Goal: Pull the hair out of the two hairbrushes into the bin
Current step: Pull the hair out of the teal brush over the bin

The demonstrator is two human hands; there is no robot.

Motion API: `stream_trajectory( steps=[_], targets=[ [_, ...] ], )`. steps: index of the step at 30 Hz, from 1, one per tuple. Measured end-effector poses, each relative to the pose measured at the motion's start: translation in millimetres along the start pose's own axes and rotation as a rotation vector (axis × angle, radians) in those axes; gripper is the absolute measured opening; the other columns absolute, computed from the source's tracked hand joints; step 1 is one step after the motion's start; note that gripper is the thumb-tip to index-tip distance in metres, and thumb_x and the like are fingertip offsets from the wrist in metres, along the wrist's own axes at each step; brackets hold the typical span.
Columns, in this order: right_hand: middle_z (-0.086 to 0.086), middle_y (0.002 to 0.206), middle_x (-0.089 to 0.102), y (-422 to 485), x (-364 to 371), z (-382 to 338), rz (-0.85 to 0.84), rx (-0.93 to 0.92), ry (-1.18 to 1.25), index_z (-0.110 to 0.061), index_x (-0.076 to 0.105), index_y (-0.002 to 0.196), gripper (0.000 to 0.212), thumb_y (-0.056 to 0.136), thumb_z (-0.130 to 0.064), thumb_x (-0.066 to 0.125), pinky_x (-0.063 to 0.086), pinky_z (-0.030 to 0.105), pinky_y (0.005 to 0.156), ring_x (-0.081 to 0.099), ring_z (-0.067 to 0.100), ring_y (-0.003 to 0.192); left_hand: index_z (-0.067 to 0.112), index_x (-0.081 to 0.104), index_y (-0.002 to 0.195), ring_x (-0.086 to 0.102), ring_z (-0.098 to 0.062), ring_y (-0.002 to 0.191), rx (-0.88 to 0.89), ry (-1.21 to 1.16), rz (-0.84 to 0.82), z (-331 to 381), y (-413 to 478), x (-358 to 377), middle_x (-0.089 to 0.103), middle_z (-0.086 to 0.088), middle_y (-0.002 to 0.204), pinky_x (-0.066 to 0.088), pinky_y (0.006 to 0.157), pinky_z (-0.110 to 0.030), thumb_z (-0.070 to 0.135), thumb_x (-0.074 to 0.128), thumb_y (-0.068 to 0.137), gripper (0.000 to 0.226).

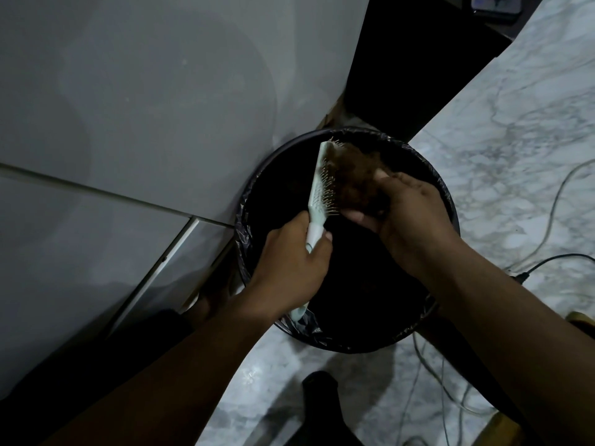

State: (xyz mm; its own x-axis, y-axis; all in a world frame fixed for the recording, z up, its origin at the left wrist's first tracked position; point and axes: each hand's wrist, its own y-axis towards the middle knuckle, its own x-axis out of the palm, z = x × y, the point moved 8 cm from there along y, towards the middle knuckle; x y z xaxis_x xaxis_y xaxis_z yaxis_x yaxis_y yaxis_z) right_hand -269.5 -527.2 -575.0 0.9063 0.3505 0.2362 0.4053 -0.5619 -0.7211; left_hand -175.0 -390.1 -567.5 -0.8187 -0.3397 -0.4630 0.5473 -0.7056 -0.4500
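Your left hand (289,259) grips pale-green plastic hairbrush (317,185), right hand (409,214) pinches brown hair mat (351,175), seemingly half-freed; next, drop into round black-lined bin (354,344).

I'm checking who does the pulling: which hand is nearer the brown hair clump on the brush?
Right. The right hand pinches the hair clump itself; the left hand grips the hairbrush handle below it.

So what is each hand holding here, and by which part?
The left hand grips the pale hairbrush by its handle; the right hand pinches the brown hair clump at the bristles, over the bin.
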Motion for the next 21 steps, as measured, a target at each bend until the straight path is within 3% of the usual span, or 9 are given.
stream_trajectory(
  steps=[2, 5, 9, 11, 13, 15, 18, 21],
  targets=[
    [0.019, 0.117, 0.072, 1, 1, 3, 0.007, 0.063, 0.055, -0.001, 0.061, 0.119, 0.026, 0.103, -0.014, 0.046, 0.063, 0.045, 0.076, 0.075, 0.033, 0.101, 0.014, 0.057, 0.087, 0.062, -0.014, 0.052, 0.004, 0.028, 0.023, -1, 0, -1, 0.060, 0.002, 0.064, 0.051, 0.050, -0.031, 0.029, 0.059, 0.100, 0.020],
    [0.012, 0.124, 0.064, -1, 1, -4, 0.007, -0.039, -0.168, -0.011, 0.050, 0.122, 0.024, 0.100, -0.018, 0.055, 0.062, 0.040, 0.071, 0.070, 0.026, 0.106, 0.015, 0.053, 0.084, 0.056, -0.011, 0.053, 0.016, 0.074, 0.028, -1, -2, 0, 0.057, 0.004, 0.067, 0.037, 0.047, -0.015, 0.028, 0.060, 0.099, 0.021],
    [-0.005, 0.133, 0.060, -6, 9, -15, -0.084, -0.265, -0.388, -0.033, 0.049, 0.138, 0.051, 0.092, -0.033, 0.070, 0.063, 0.039, 0.079, 0.066, 0.015, 0.116, 0.017, 0.050, 0.082, 0.061, -0.018, 0.065, 0.061, 0.114, 0.018, 1, -4, 3, 0.058, 0.005, 0.073, 0.042, 0.057, -0.027, 0.023, 0.061, 0.096, 0.018],
    [-0.007, 0.122, 0.069, -10, 10, -21, -0.048, -0.372, -0.537, -0.028, 0.062, 0.128, 0.042, 0.089, -0.031, 0.075, 0.062, 0.040, 0.086, 0.069, 0.011, 0.111, 0.018, 0.049, 0.082, 0.062, -0.020, 0.068, 0.084, 0.132, 0.015, 2, -5, 5, 0.058, 0.005, 0.075, 0.042, 0.059, -0.028, 0.022, 0.062, 0.095, 0.019],
    [-0.002, 0.103, 0.076, -8, 5, -25, 0.041, -0.401, -0.592, -0.016, 0.071, 0.111, 0.020, 0.091, -0.020, 0.073, 0.063, 0.040, 0.081, 0.075, 0.011, 0.094, 0.017, 0.051, 0.083, 0.061, -0.019, 0.066, 0.097, 0.126, 0.022, 3, -6, 5, 0.057, 0.006, 0.074, 0.041, 0.058, -0.027, 0.024, 0.062, 0.096, 0.019],
    [0.007, 0.092, 0.076, -3, -3, -23, 0.088, -0.301, -0.442, -0.007, 0.071, 0.099, 0.007, 0.096, -0.011, 0.066, 0.064, 0.039, 0.067, 0.077, 0.017, 0.080, 0.017, 0.050, 0.081, 0.060, -0.018, 0.063, 0.100, 0.103, 0.043, 2, -4, 3, 0.056, 0.007, 0.070, 0.041, 0.057, -0.028, 0.026, 0.061, 0.098, 0.022],
    [0.016, 0.105, 0.073, 2, -8, -12, 0.094, -0.098, -0.162, -0.002, 0.064, 0.103, 0.012, 0.102, -0.007, 0.053, 0.063, 0.040, 0.066, 0.076, 0.029, 0.093, 0.014, 0.052, 0.081, 0.062, -0.021, 0.064, 0.103, 0.084, 0.066, 2, -1, -2, 0.059, 0.004, 0.069, 0.048, 0.057, -0.034, 0.028, 0.061, 0.097, 0.023],
    [0.017, 0.110, 0.070, 4, -12, -5, 0.129, 0.027, -0.019, -0.008, 0.059, 0.104, 0.018, 0.100, -0.002, 0.043, 0.063, 0.046, 0.065, 0.072, 0.033, 0.098, 0.015, 0.052, 0.079, 0.062, -0.023, 0.062, 0.090, 0.086, 0.069, -1, 0, -2, 0.058, 0.004, 0.067, 0.047, 0.057, -0.034, 0.028, 0.062, 0.096, 0.024]
  ],
)
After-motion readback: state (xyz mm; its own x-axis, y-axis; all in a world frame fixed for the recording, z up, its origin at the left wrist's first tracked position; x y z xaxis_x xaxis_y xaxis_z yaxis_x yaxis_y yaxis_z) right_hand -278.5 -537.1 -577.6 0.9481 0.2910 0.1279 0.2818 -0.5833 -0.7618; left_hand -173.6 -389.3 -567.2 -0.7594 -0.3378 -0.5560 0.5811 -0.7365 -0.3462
